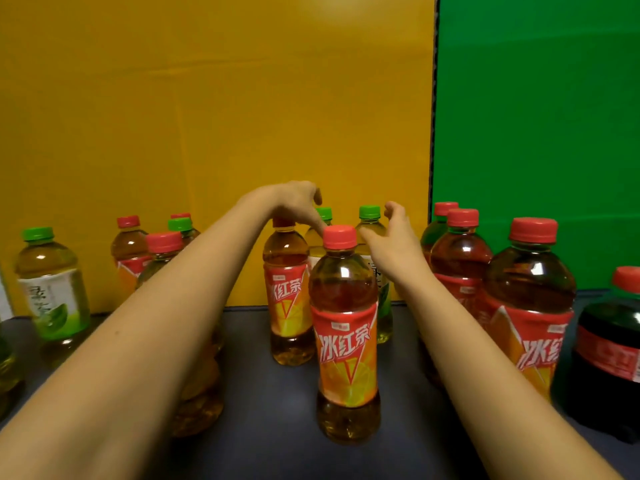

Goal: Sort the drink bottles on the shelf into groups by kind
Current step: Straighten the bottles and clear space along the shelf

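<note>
Behind everything, a yellow backdrop (207, 116) fills the upper left and centre of the frame, with a green backdrop (536, 133) at upper right. Below them runs the dark shelf (270, 393), where mixed bottles stand upright. We see our two bare forearms reaching in from the lower corners. At lower right stands a dark cola bottle (609, 358), beside a cluster of red-capped iced tea bottles (530, 306). At centre, the nearest iced tea bottle (346, 341) stands alone. A green tea bottle (52, 289) stands at left. Our left hand (294, 202) curls over the cap of the iced tea bottle behind (287, 292), fingers closed around its top. Our right hand (394, 237) hangs spread beside a green-capped bottle (370, 216), holding nothing.
</note>
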`<state>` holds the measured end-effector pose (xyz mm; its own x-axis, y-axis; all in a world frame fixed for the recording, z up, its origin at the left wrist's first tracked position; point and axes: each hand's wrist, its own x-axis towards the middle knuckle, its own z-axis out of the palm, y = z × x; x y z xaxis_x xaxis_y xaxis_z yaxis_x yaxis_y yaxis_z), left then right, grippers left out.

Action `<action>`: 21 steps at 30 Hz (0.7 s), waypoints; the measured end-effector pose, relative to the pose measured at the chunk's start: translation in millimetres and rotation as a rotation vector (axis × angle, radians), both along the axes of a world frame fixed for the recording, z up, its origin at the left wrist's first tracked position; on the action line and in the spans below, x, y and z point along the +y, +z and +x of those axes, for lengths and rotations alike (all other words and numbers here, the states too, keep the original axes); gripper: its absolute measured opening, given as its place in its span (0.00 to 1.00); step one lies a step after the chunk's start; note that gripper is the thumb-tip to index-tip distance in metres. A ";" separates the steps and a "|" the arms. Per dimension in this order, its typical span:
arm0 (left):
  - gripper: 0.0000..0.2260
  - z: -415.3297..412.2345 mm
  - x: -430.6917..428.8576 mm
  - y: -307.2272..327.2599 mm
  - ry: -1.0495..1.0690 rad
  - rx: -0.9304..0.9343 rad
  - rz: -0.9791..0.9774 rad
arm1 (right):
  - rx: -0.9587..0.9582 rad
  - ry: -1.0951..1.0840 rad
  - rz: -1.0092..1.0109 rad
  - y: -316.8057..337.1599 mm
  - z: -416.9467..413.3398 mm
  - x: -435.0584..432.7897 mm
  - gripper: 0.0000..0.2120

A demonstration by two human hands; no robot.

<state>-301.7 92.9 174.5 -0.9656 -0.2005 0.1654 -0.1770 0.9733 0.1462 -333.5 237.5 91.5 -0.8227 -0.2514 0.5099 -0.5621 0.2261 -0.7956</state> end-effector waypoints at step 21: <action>0.24 12.6 2.6 30.4 -0.151 0.220 0.390 | -0.088 -0.078 0.081 32.3 -20.3 -9.1 0.42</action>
<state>-289.1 95.4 204.9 -0.9391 -0.1485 0.3098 0.0383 0.8508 0.5240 -353.8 228.5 123.9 -0.8821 -0.2220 0.4155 -0.4690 0.3318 -0.8185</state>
